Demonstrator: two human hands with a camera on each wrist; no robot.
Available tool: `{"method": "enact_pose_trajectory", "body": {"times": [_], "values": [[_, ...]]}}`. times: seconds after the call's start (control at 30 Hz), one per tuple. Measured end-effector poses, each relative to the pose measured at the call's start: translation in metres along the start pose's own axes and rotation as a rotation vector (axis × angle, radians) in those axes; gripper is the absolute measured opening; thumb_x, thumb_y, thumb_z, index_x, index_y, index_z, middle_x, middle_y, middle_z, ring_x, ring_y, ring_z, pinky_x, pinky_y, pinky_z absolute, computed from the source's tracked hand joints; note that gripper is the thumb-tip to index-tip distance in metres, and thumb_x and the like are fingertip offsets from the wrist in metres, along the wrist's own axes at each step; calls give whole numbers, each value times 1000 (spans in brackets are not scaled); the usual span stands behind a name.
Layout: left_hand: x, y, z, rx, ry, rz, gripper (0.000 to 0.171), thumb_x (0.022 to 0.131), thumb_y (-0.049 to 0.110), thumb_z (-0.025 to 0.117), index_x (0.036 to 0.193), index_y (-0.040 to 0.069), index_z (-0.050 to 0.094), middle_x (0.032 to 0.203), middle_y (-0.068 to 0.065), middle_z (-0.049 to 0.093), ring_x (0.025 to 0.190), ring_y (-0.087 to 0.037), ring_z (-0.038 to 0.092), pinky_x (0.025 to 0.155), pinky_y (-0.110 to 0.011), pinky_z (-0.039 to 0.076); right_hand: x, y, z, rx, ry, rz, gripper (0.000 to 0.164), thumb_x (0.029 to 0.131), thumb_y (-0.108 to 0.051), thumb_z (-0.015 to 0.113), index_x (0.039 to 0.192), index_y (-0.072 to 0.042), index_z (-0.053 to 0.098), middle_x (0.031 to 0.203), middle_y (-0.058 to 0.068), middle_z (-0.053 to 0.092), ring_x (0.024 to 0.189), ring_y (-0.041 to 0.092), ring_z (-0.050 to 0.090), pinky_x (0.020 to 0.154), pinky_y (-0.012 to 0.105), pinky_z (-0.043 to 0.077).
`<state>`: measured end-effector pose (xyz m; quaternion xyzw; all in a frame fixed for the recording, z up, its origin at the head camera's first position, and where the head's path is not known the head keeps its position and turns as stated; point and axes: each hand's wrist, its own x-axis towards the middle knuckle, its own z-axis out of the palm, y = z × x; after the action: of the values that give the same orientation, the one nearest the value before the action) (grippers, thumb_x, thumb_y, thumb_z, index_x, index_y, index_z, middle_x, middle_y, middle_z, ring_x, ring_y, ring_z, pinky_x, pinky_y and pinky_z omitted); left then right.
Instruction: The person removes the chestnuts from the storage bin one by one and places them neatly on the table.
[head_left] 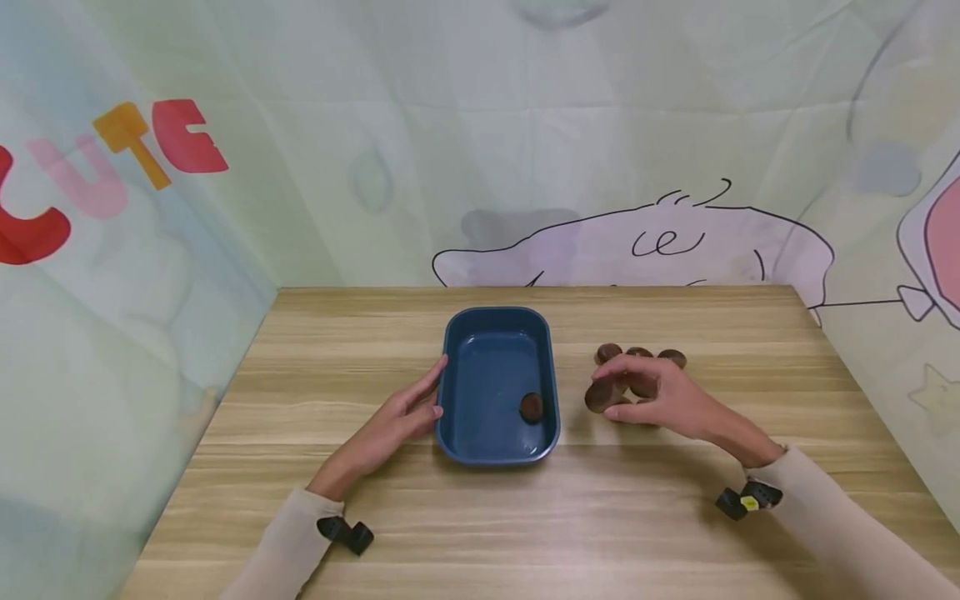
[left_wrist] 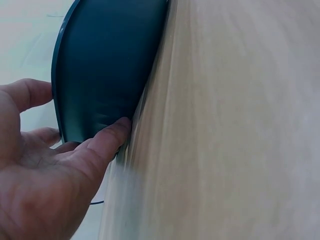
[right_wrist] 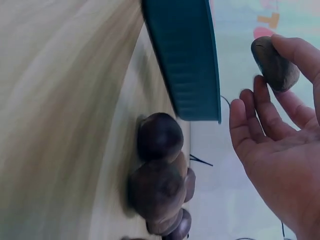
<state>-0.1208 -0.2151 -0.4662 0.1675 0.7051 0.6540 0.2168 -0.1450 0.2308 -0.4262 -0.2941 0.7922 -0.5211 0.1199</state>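
Observation:
My right hand (head_left: 670, 398) pinches a smooth dark brown pebble (head_left: 599, 396) between thumb and fingertips, just right of a blue rectangular tray (head_left: 495, 457). The right wrist view shows this pebble (right_wrist: 274, 64) raised off the tabletop. Inside the tray, near its right wall, lies another brown pebble (head_left: 531, 407). My left hand (head_left: 392, 427) rests against the tray's left side, fingers extended and touching its wall and rim. More pebbles (right_wrist: 156, 189) sit in a cluster beside the tray, partly hidden behind my right hand in the head view.
The wooden table (head_left: 330, 350) has its far edge against a patterned cloth backdrop (head_left: 480, 167). Cloth also hangs at both sides. At the back of the cluster, a pebble (head_left: 672, 358) shows past my right hand.

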Motion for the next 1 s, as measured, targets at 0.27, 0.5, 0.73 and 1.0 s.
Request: {"method": "enact_pose_trajectory", "body": {"times": [0.27,0.5,0.73,1.0], "values": [[1,-1,0,1,-1,1,73,116,8,48,178,15,10,185,-11,1,165,-41,19,115,-40,49,-18,4,-3,25,-12,56,40,93,-1,87,129,-8,70,139,20,71,126,10,71,102,26,59],[0,0,0,-4,3,1,73,115,7,48,178,14,11,185,-12,2,165,-42,19,116,-43,49,-32,5,-2,-231,20,45,41,89,-7,90,126,-15,74,119,-2,77,102,8,70,85,32,61],[1,1,1,-22,-2,3,73,115,7,47,178,13,11,185,-13,1,165,-42,19,117,-46,47,-39,7,0,-481,15,-122,46,83,-6,95,125,-9,78,118,-4,79,104,7,70,88,36,62],[2,0,0,-13,5,-6,74,115,7,49,178,14,11,185,-12,2,165,-41,20,116,-43,49,-44,7,3,-626,8,-32,47,84,-19,96,126,-11,78,122,-2,77,109,15,72,93,41,63]]}}
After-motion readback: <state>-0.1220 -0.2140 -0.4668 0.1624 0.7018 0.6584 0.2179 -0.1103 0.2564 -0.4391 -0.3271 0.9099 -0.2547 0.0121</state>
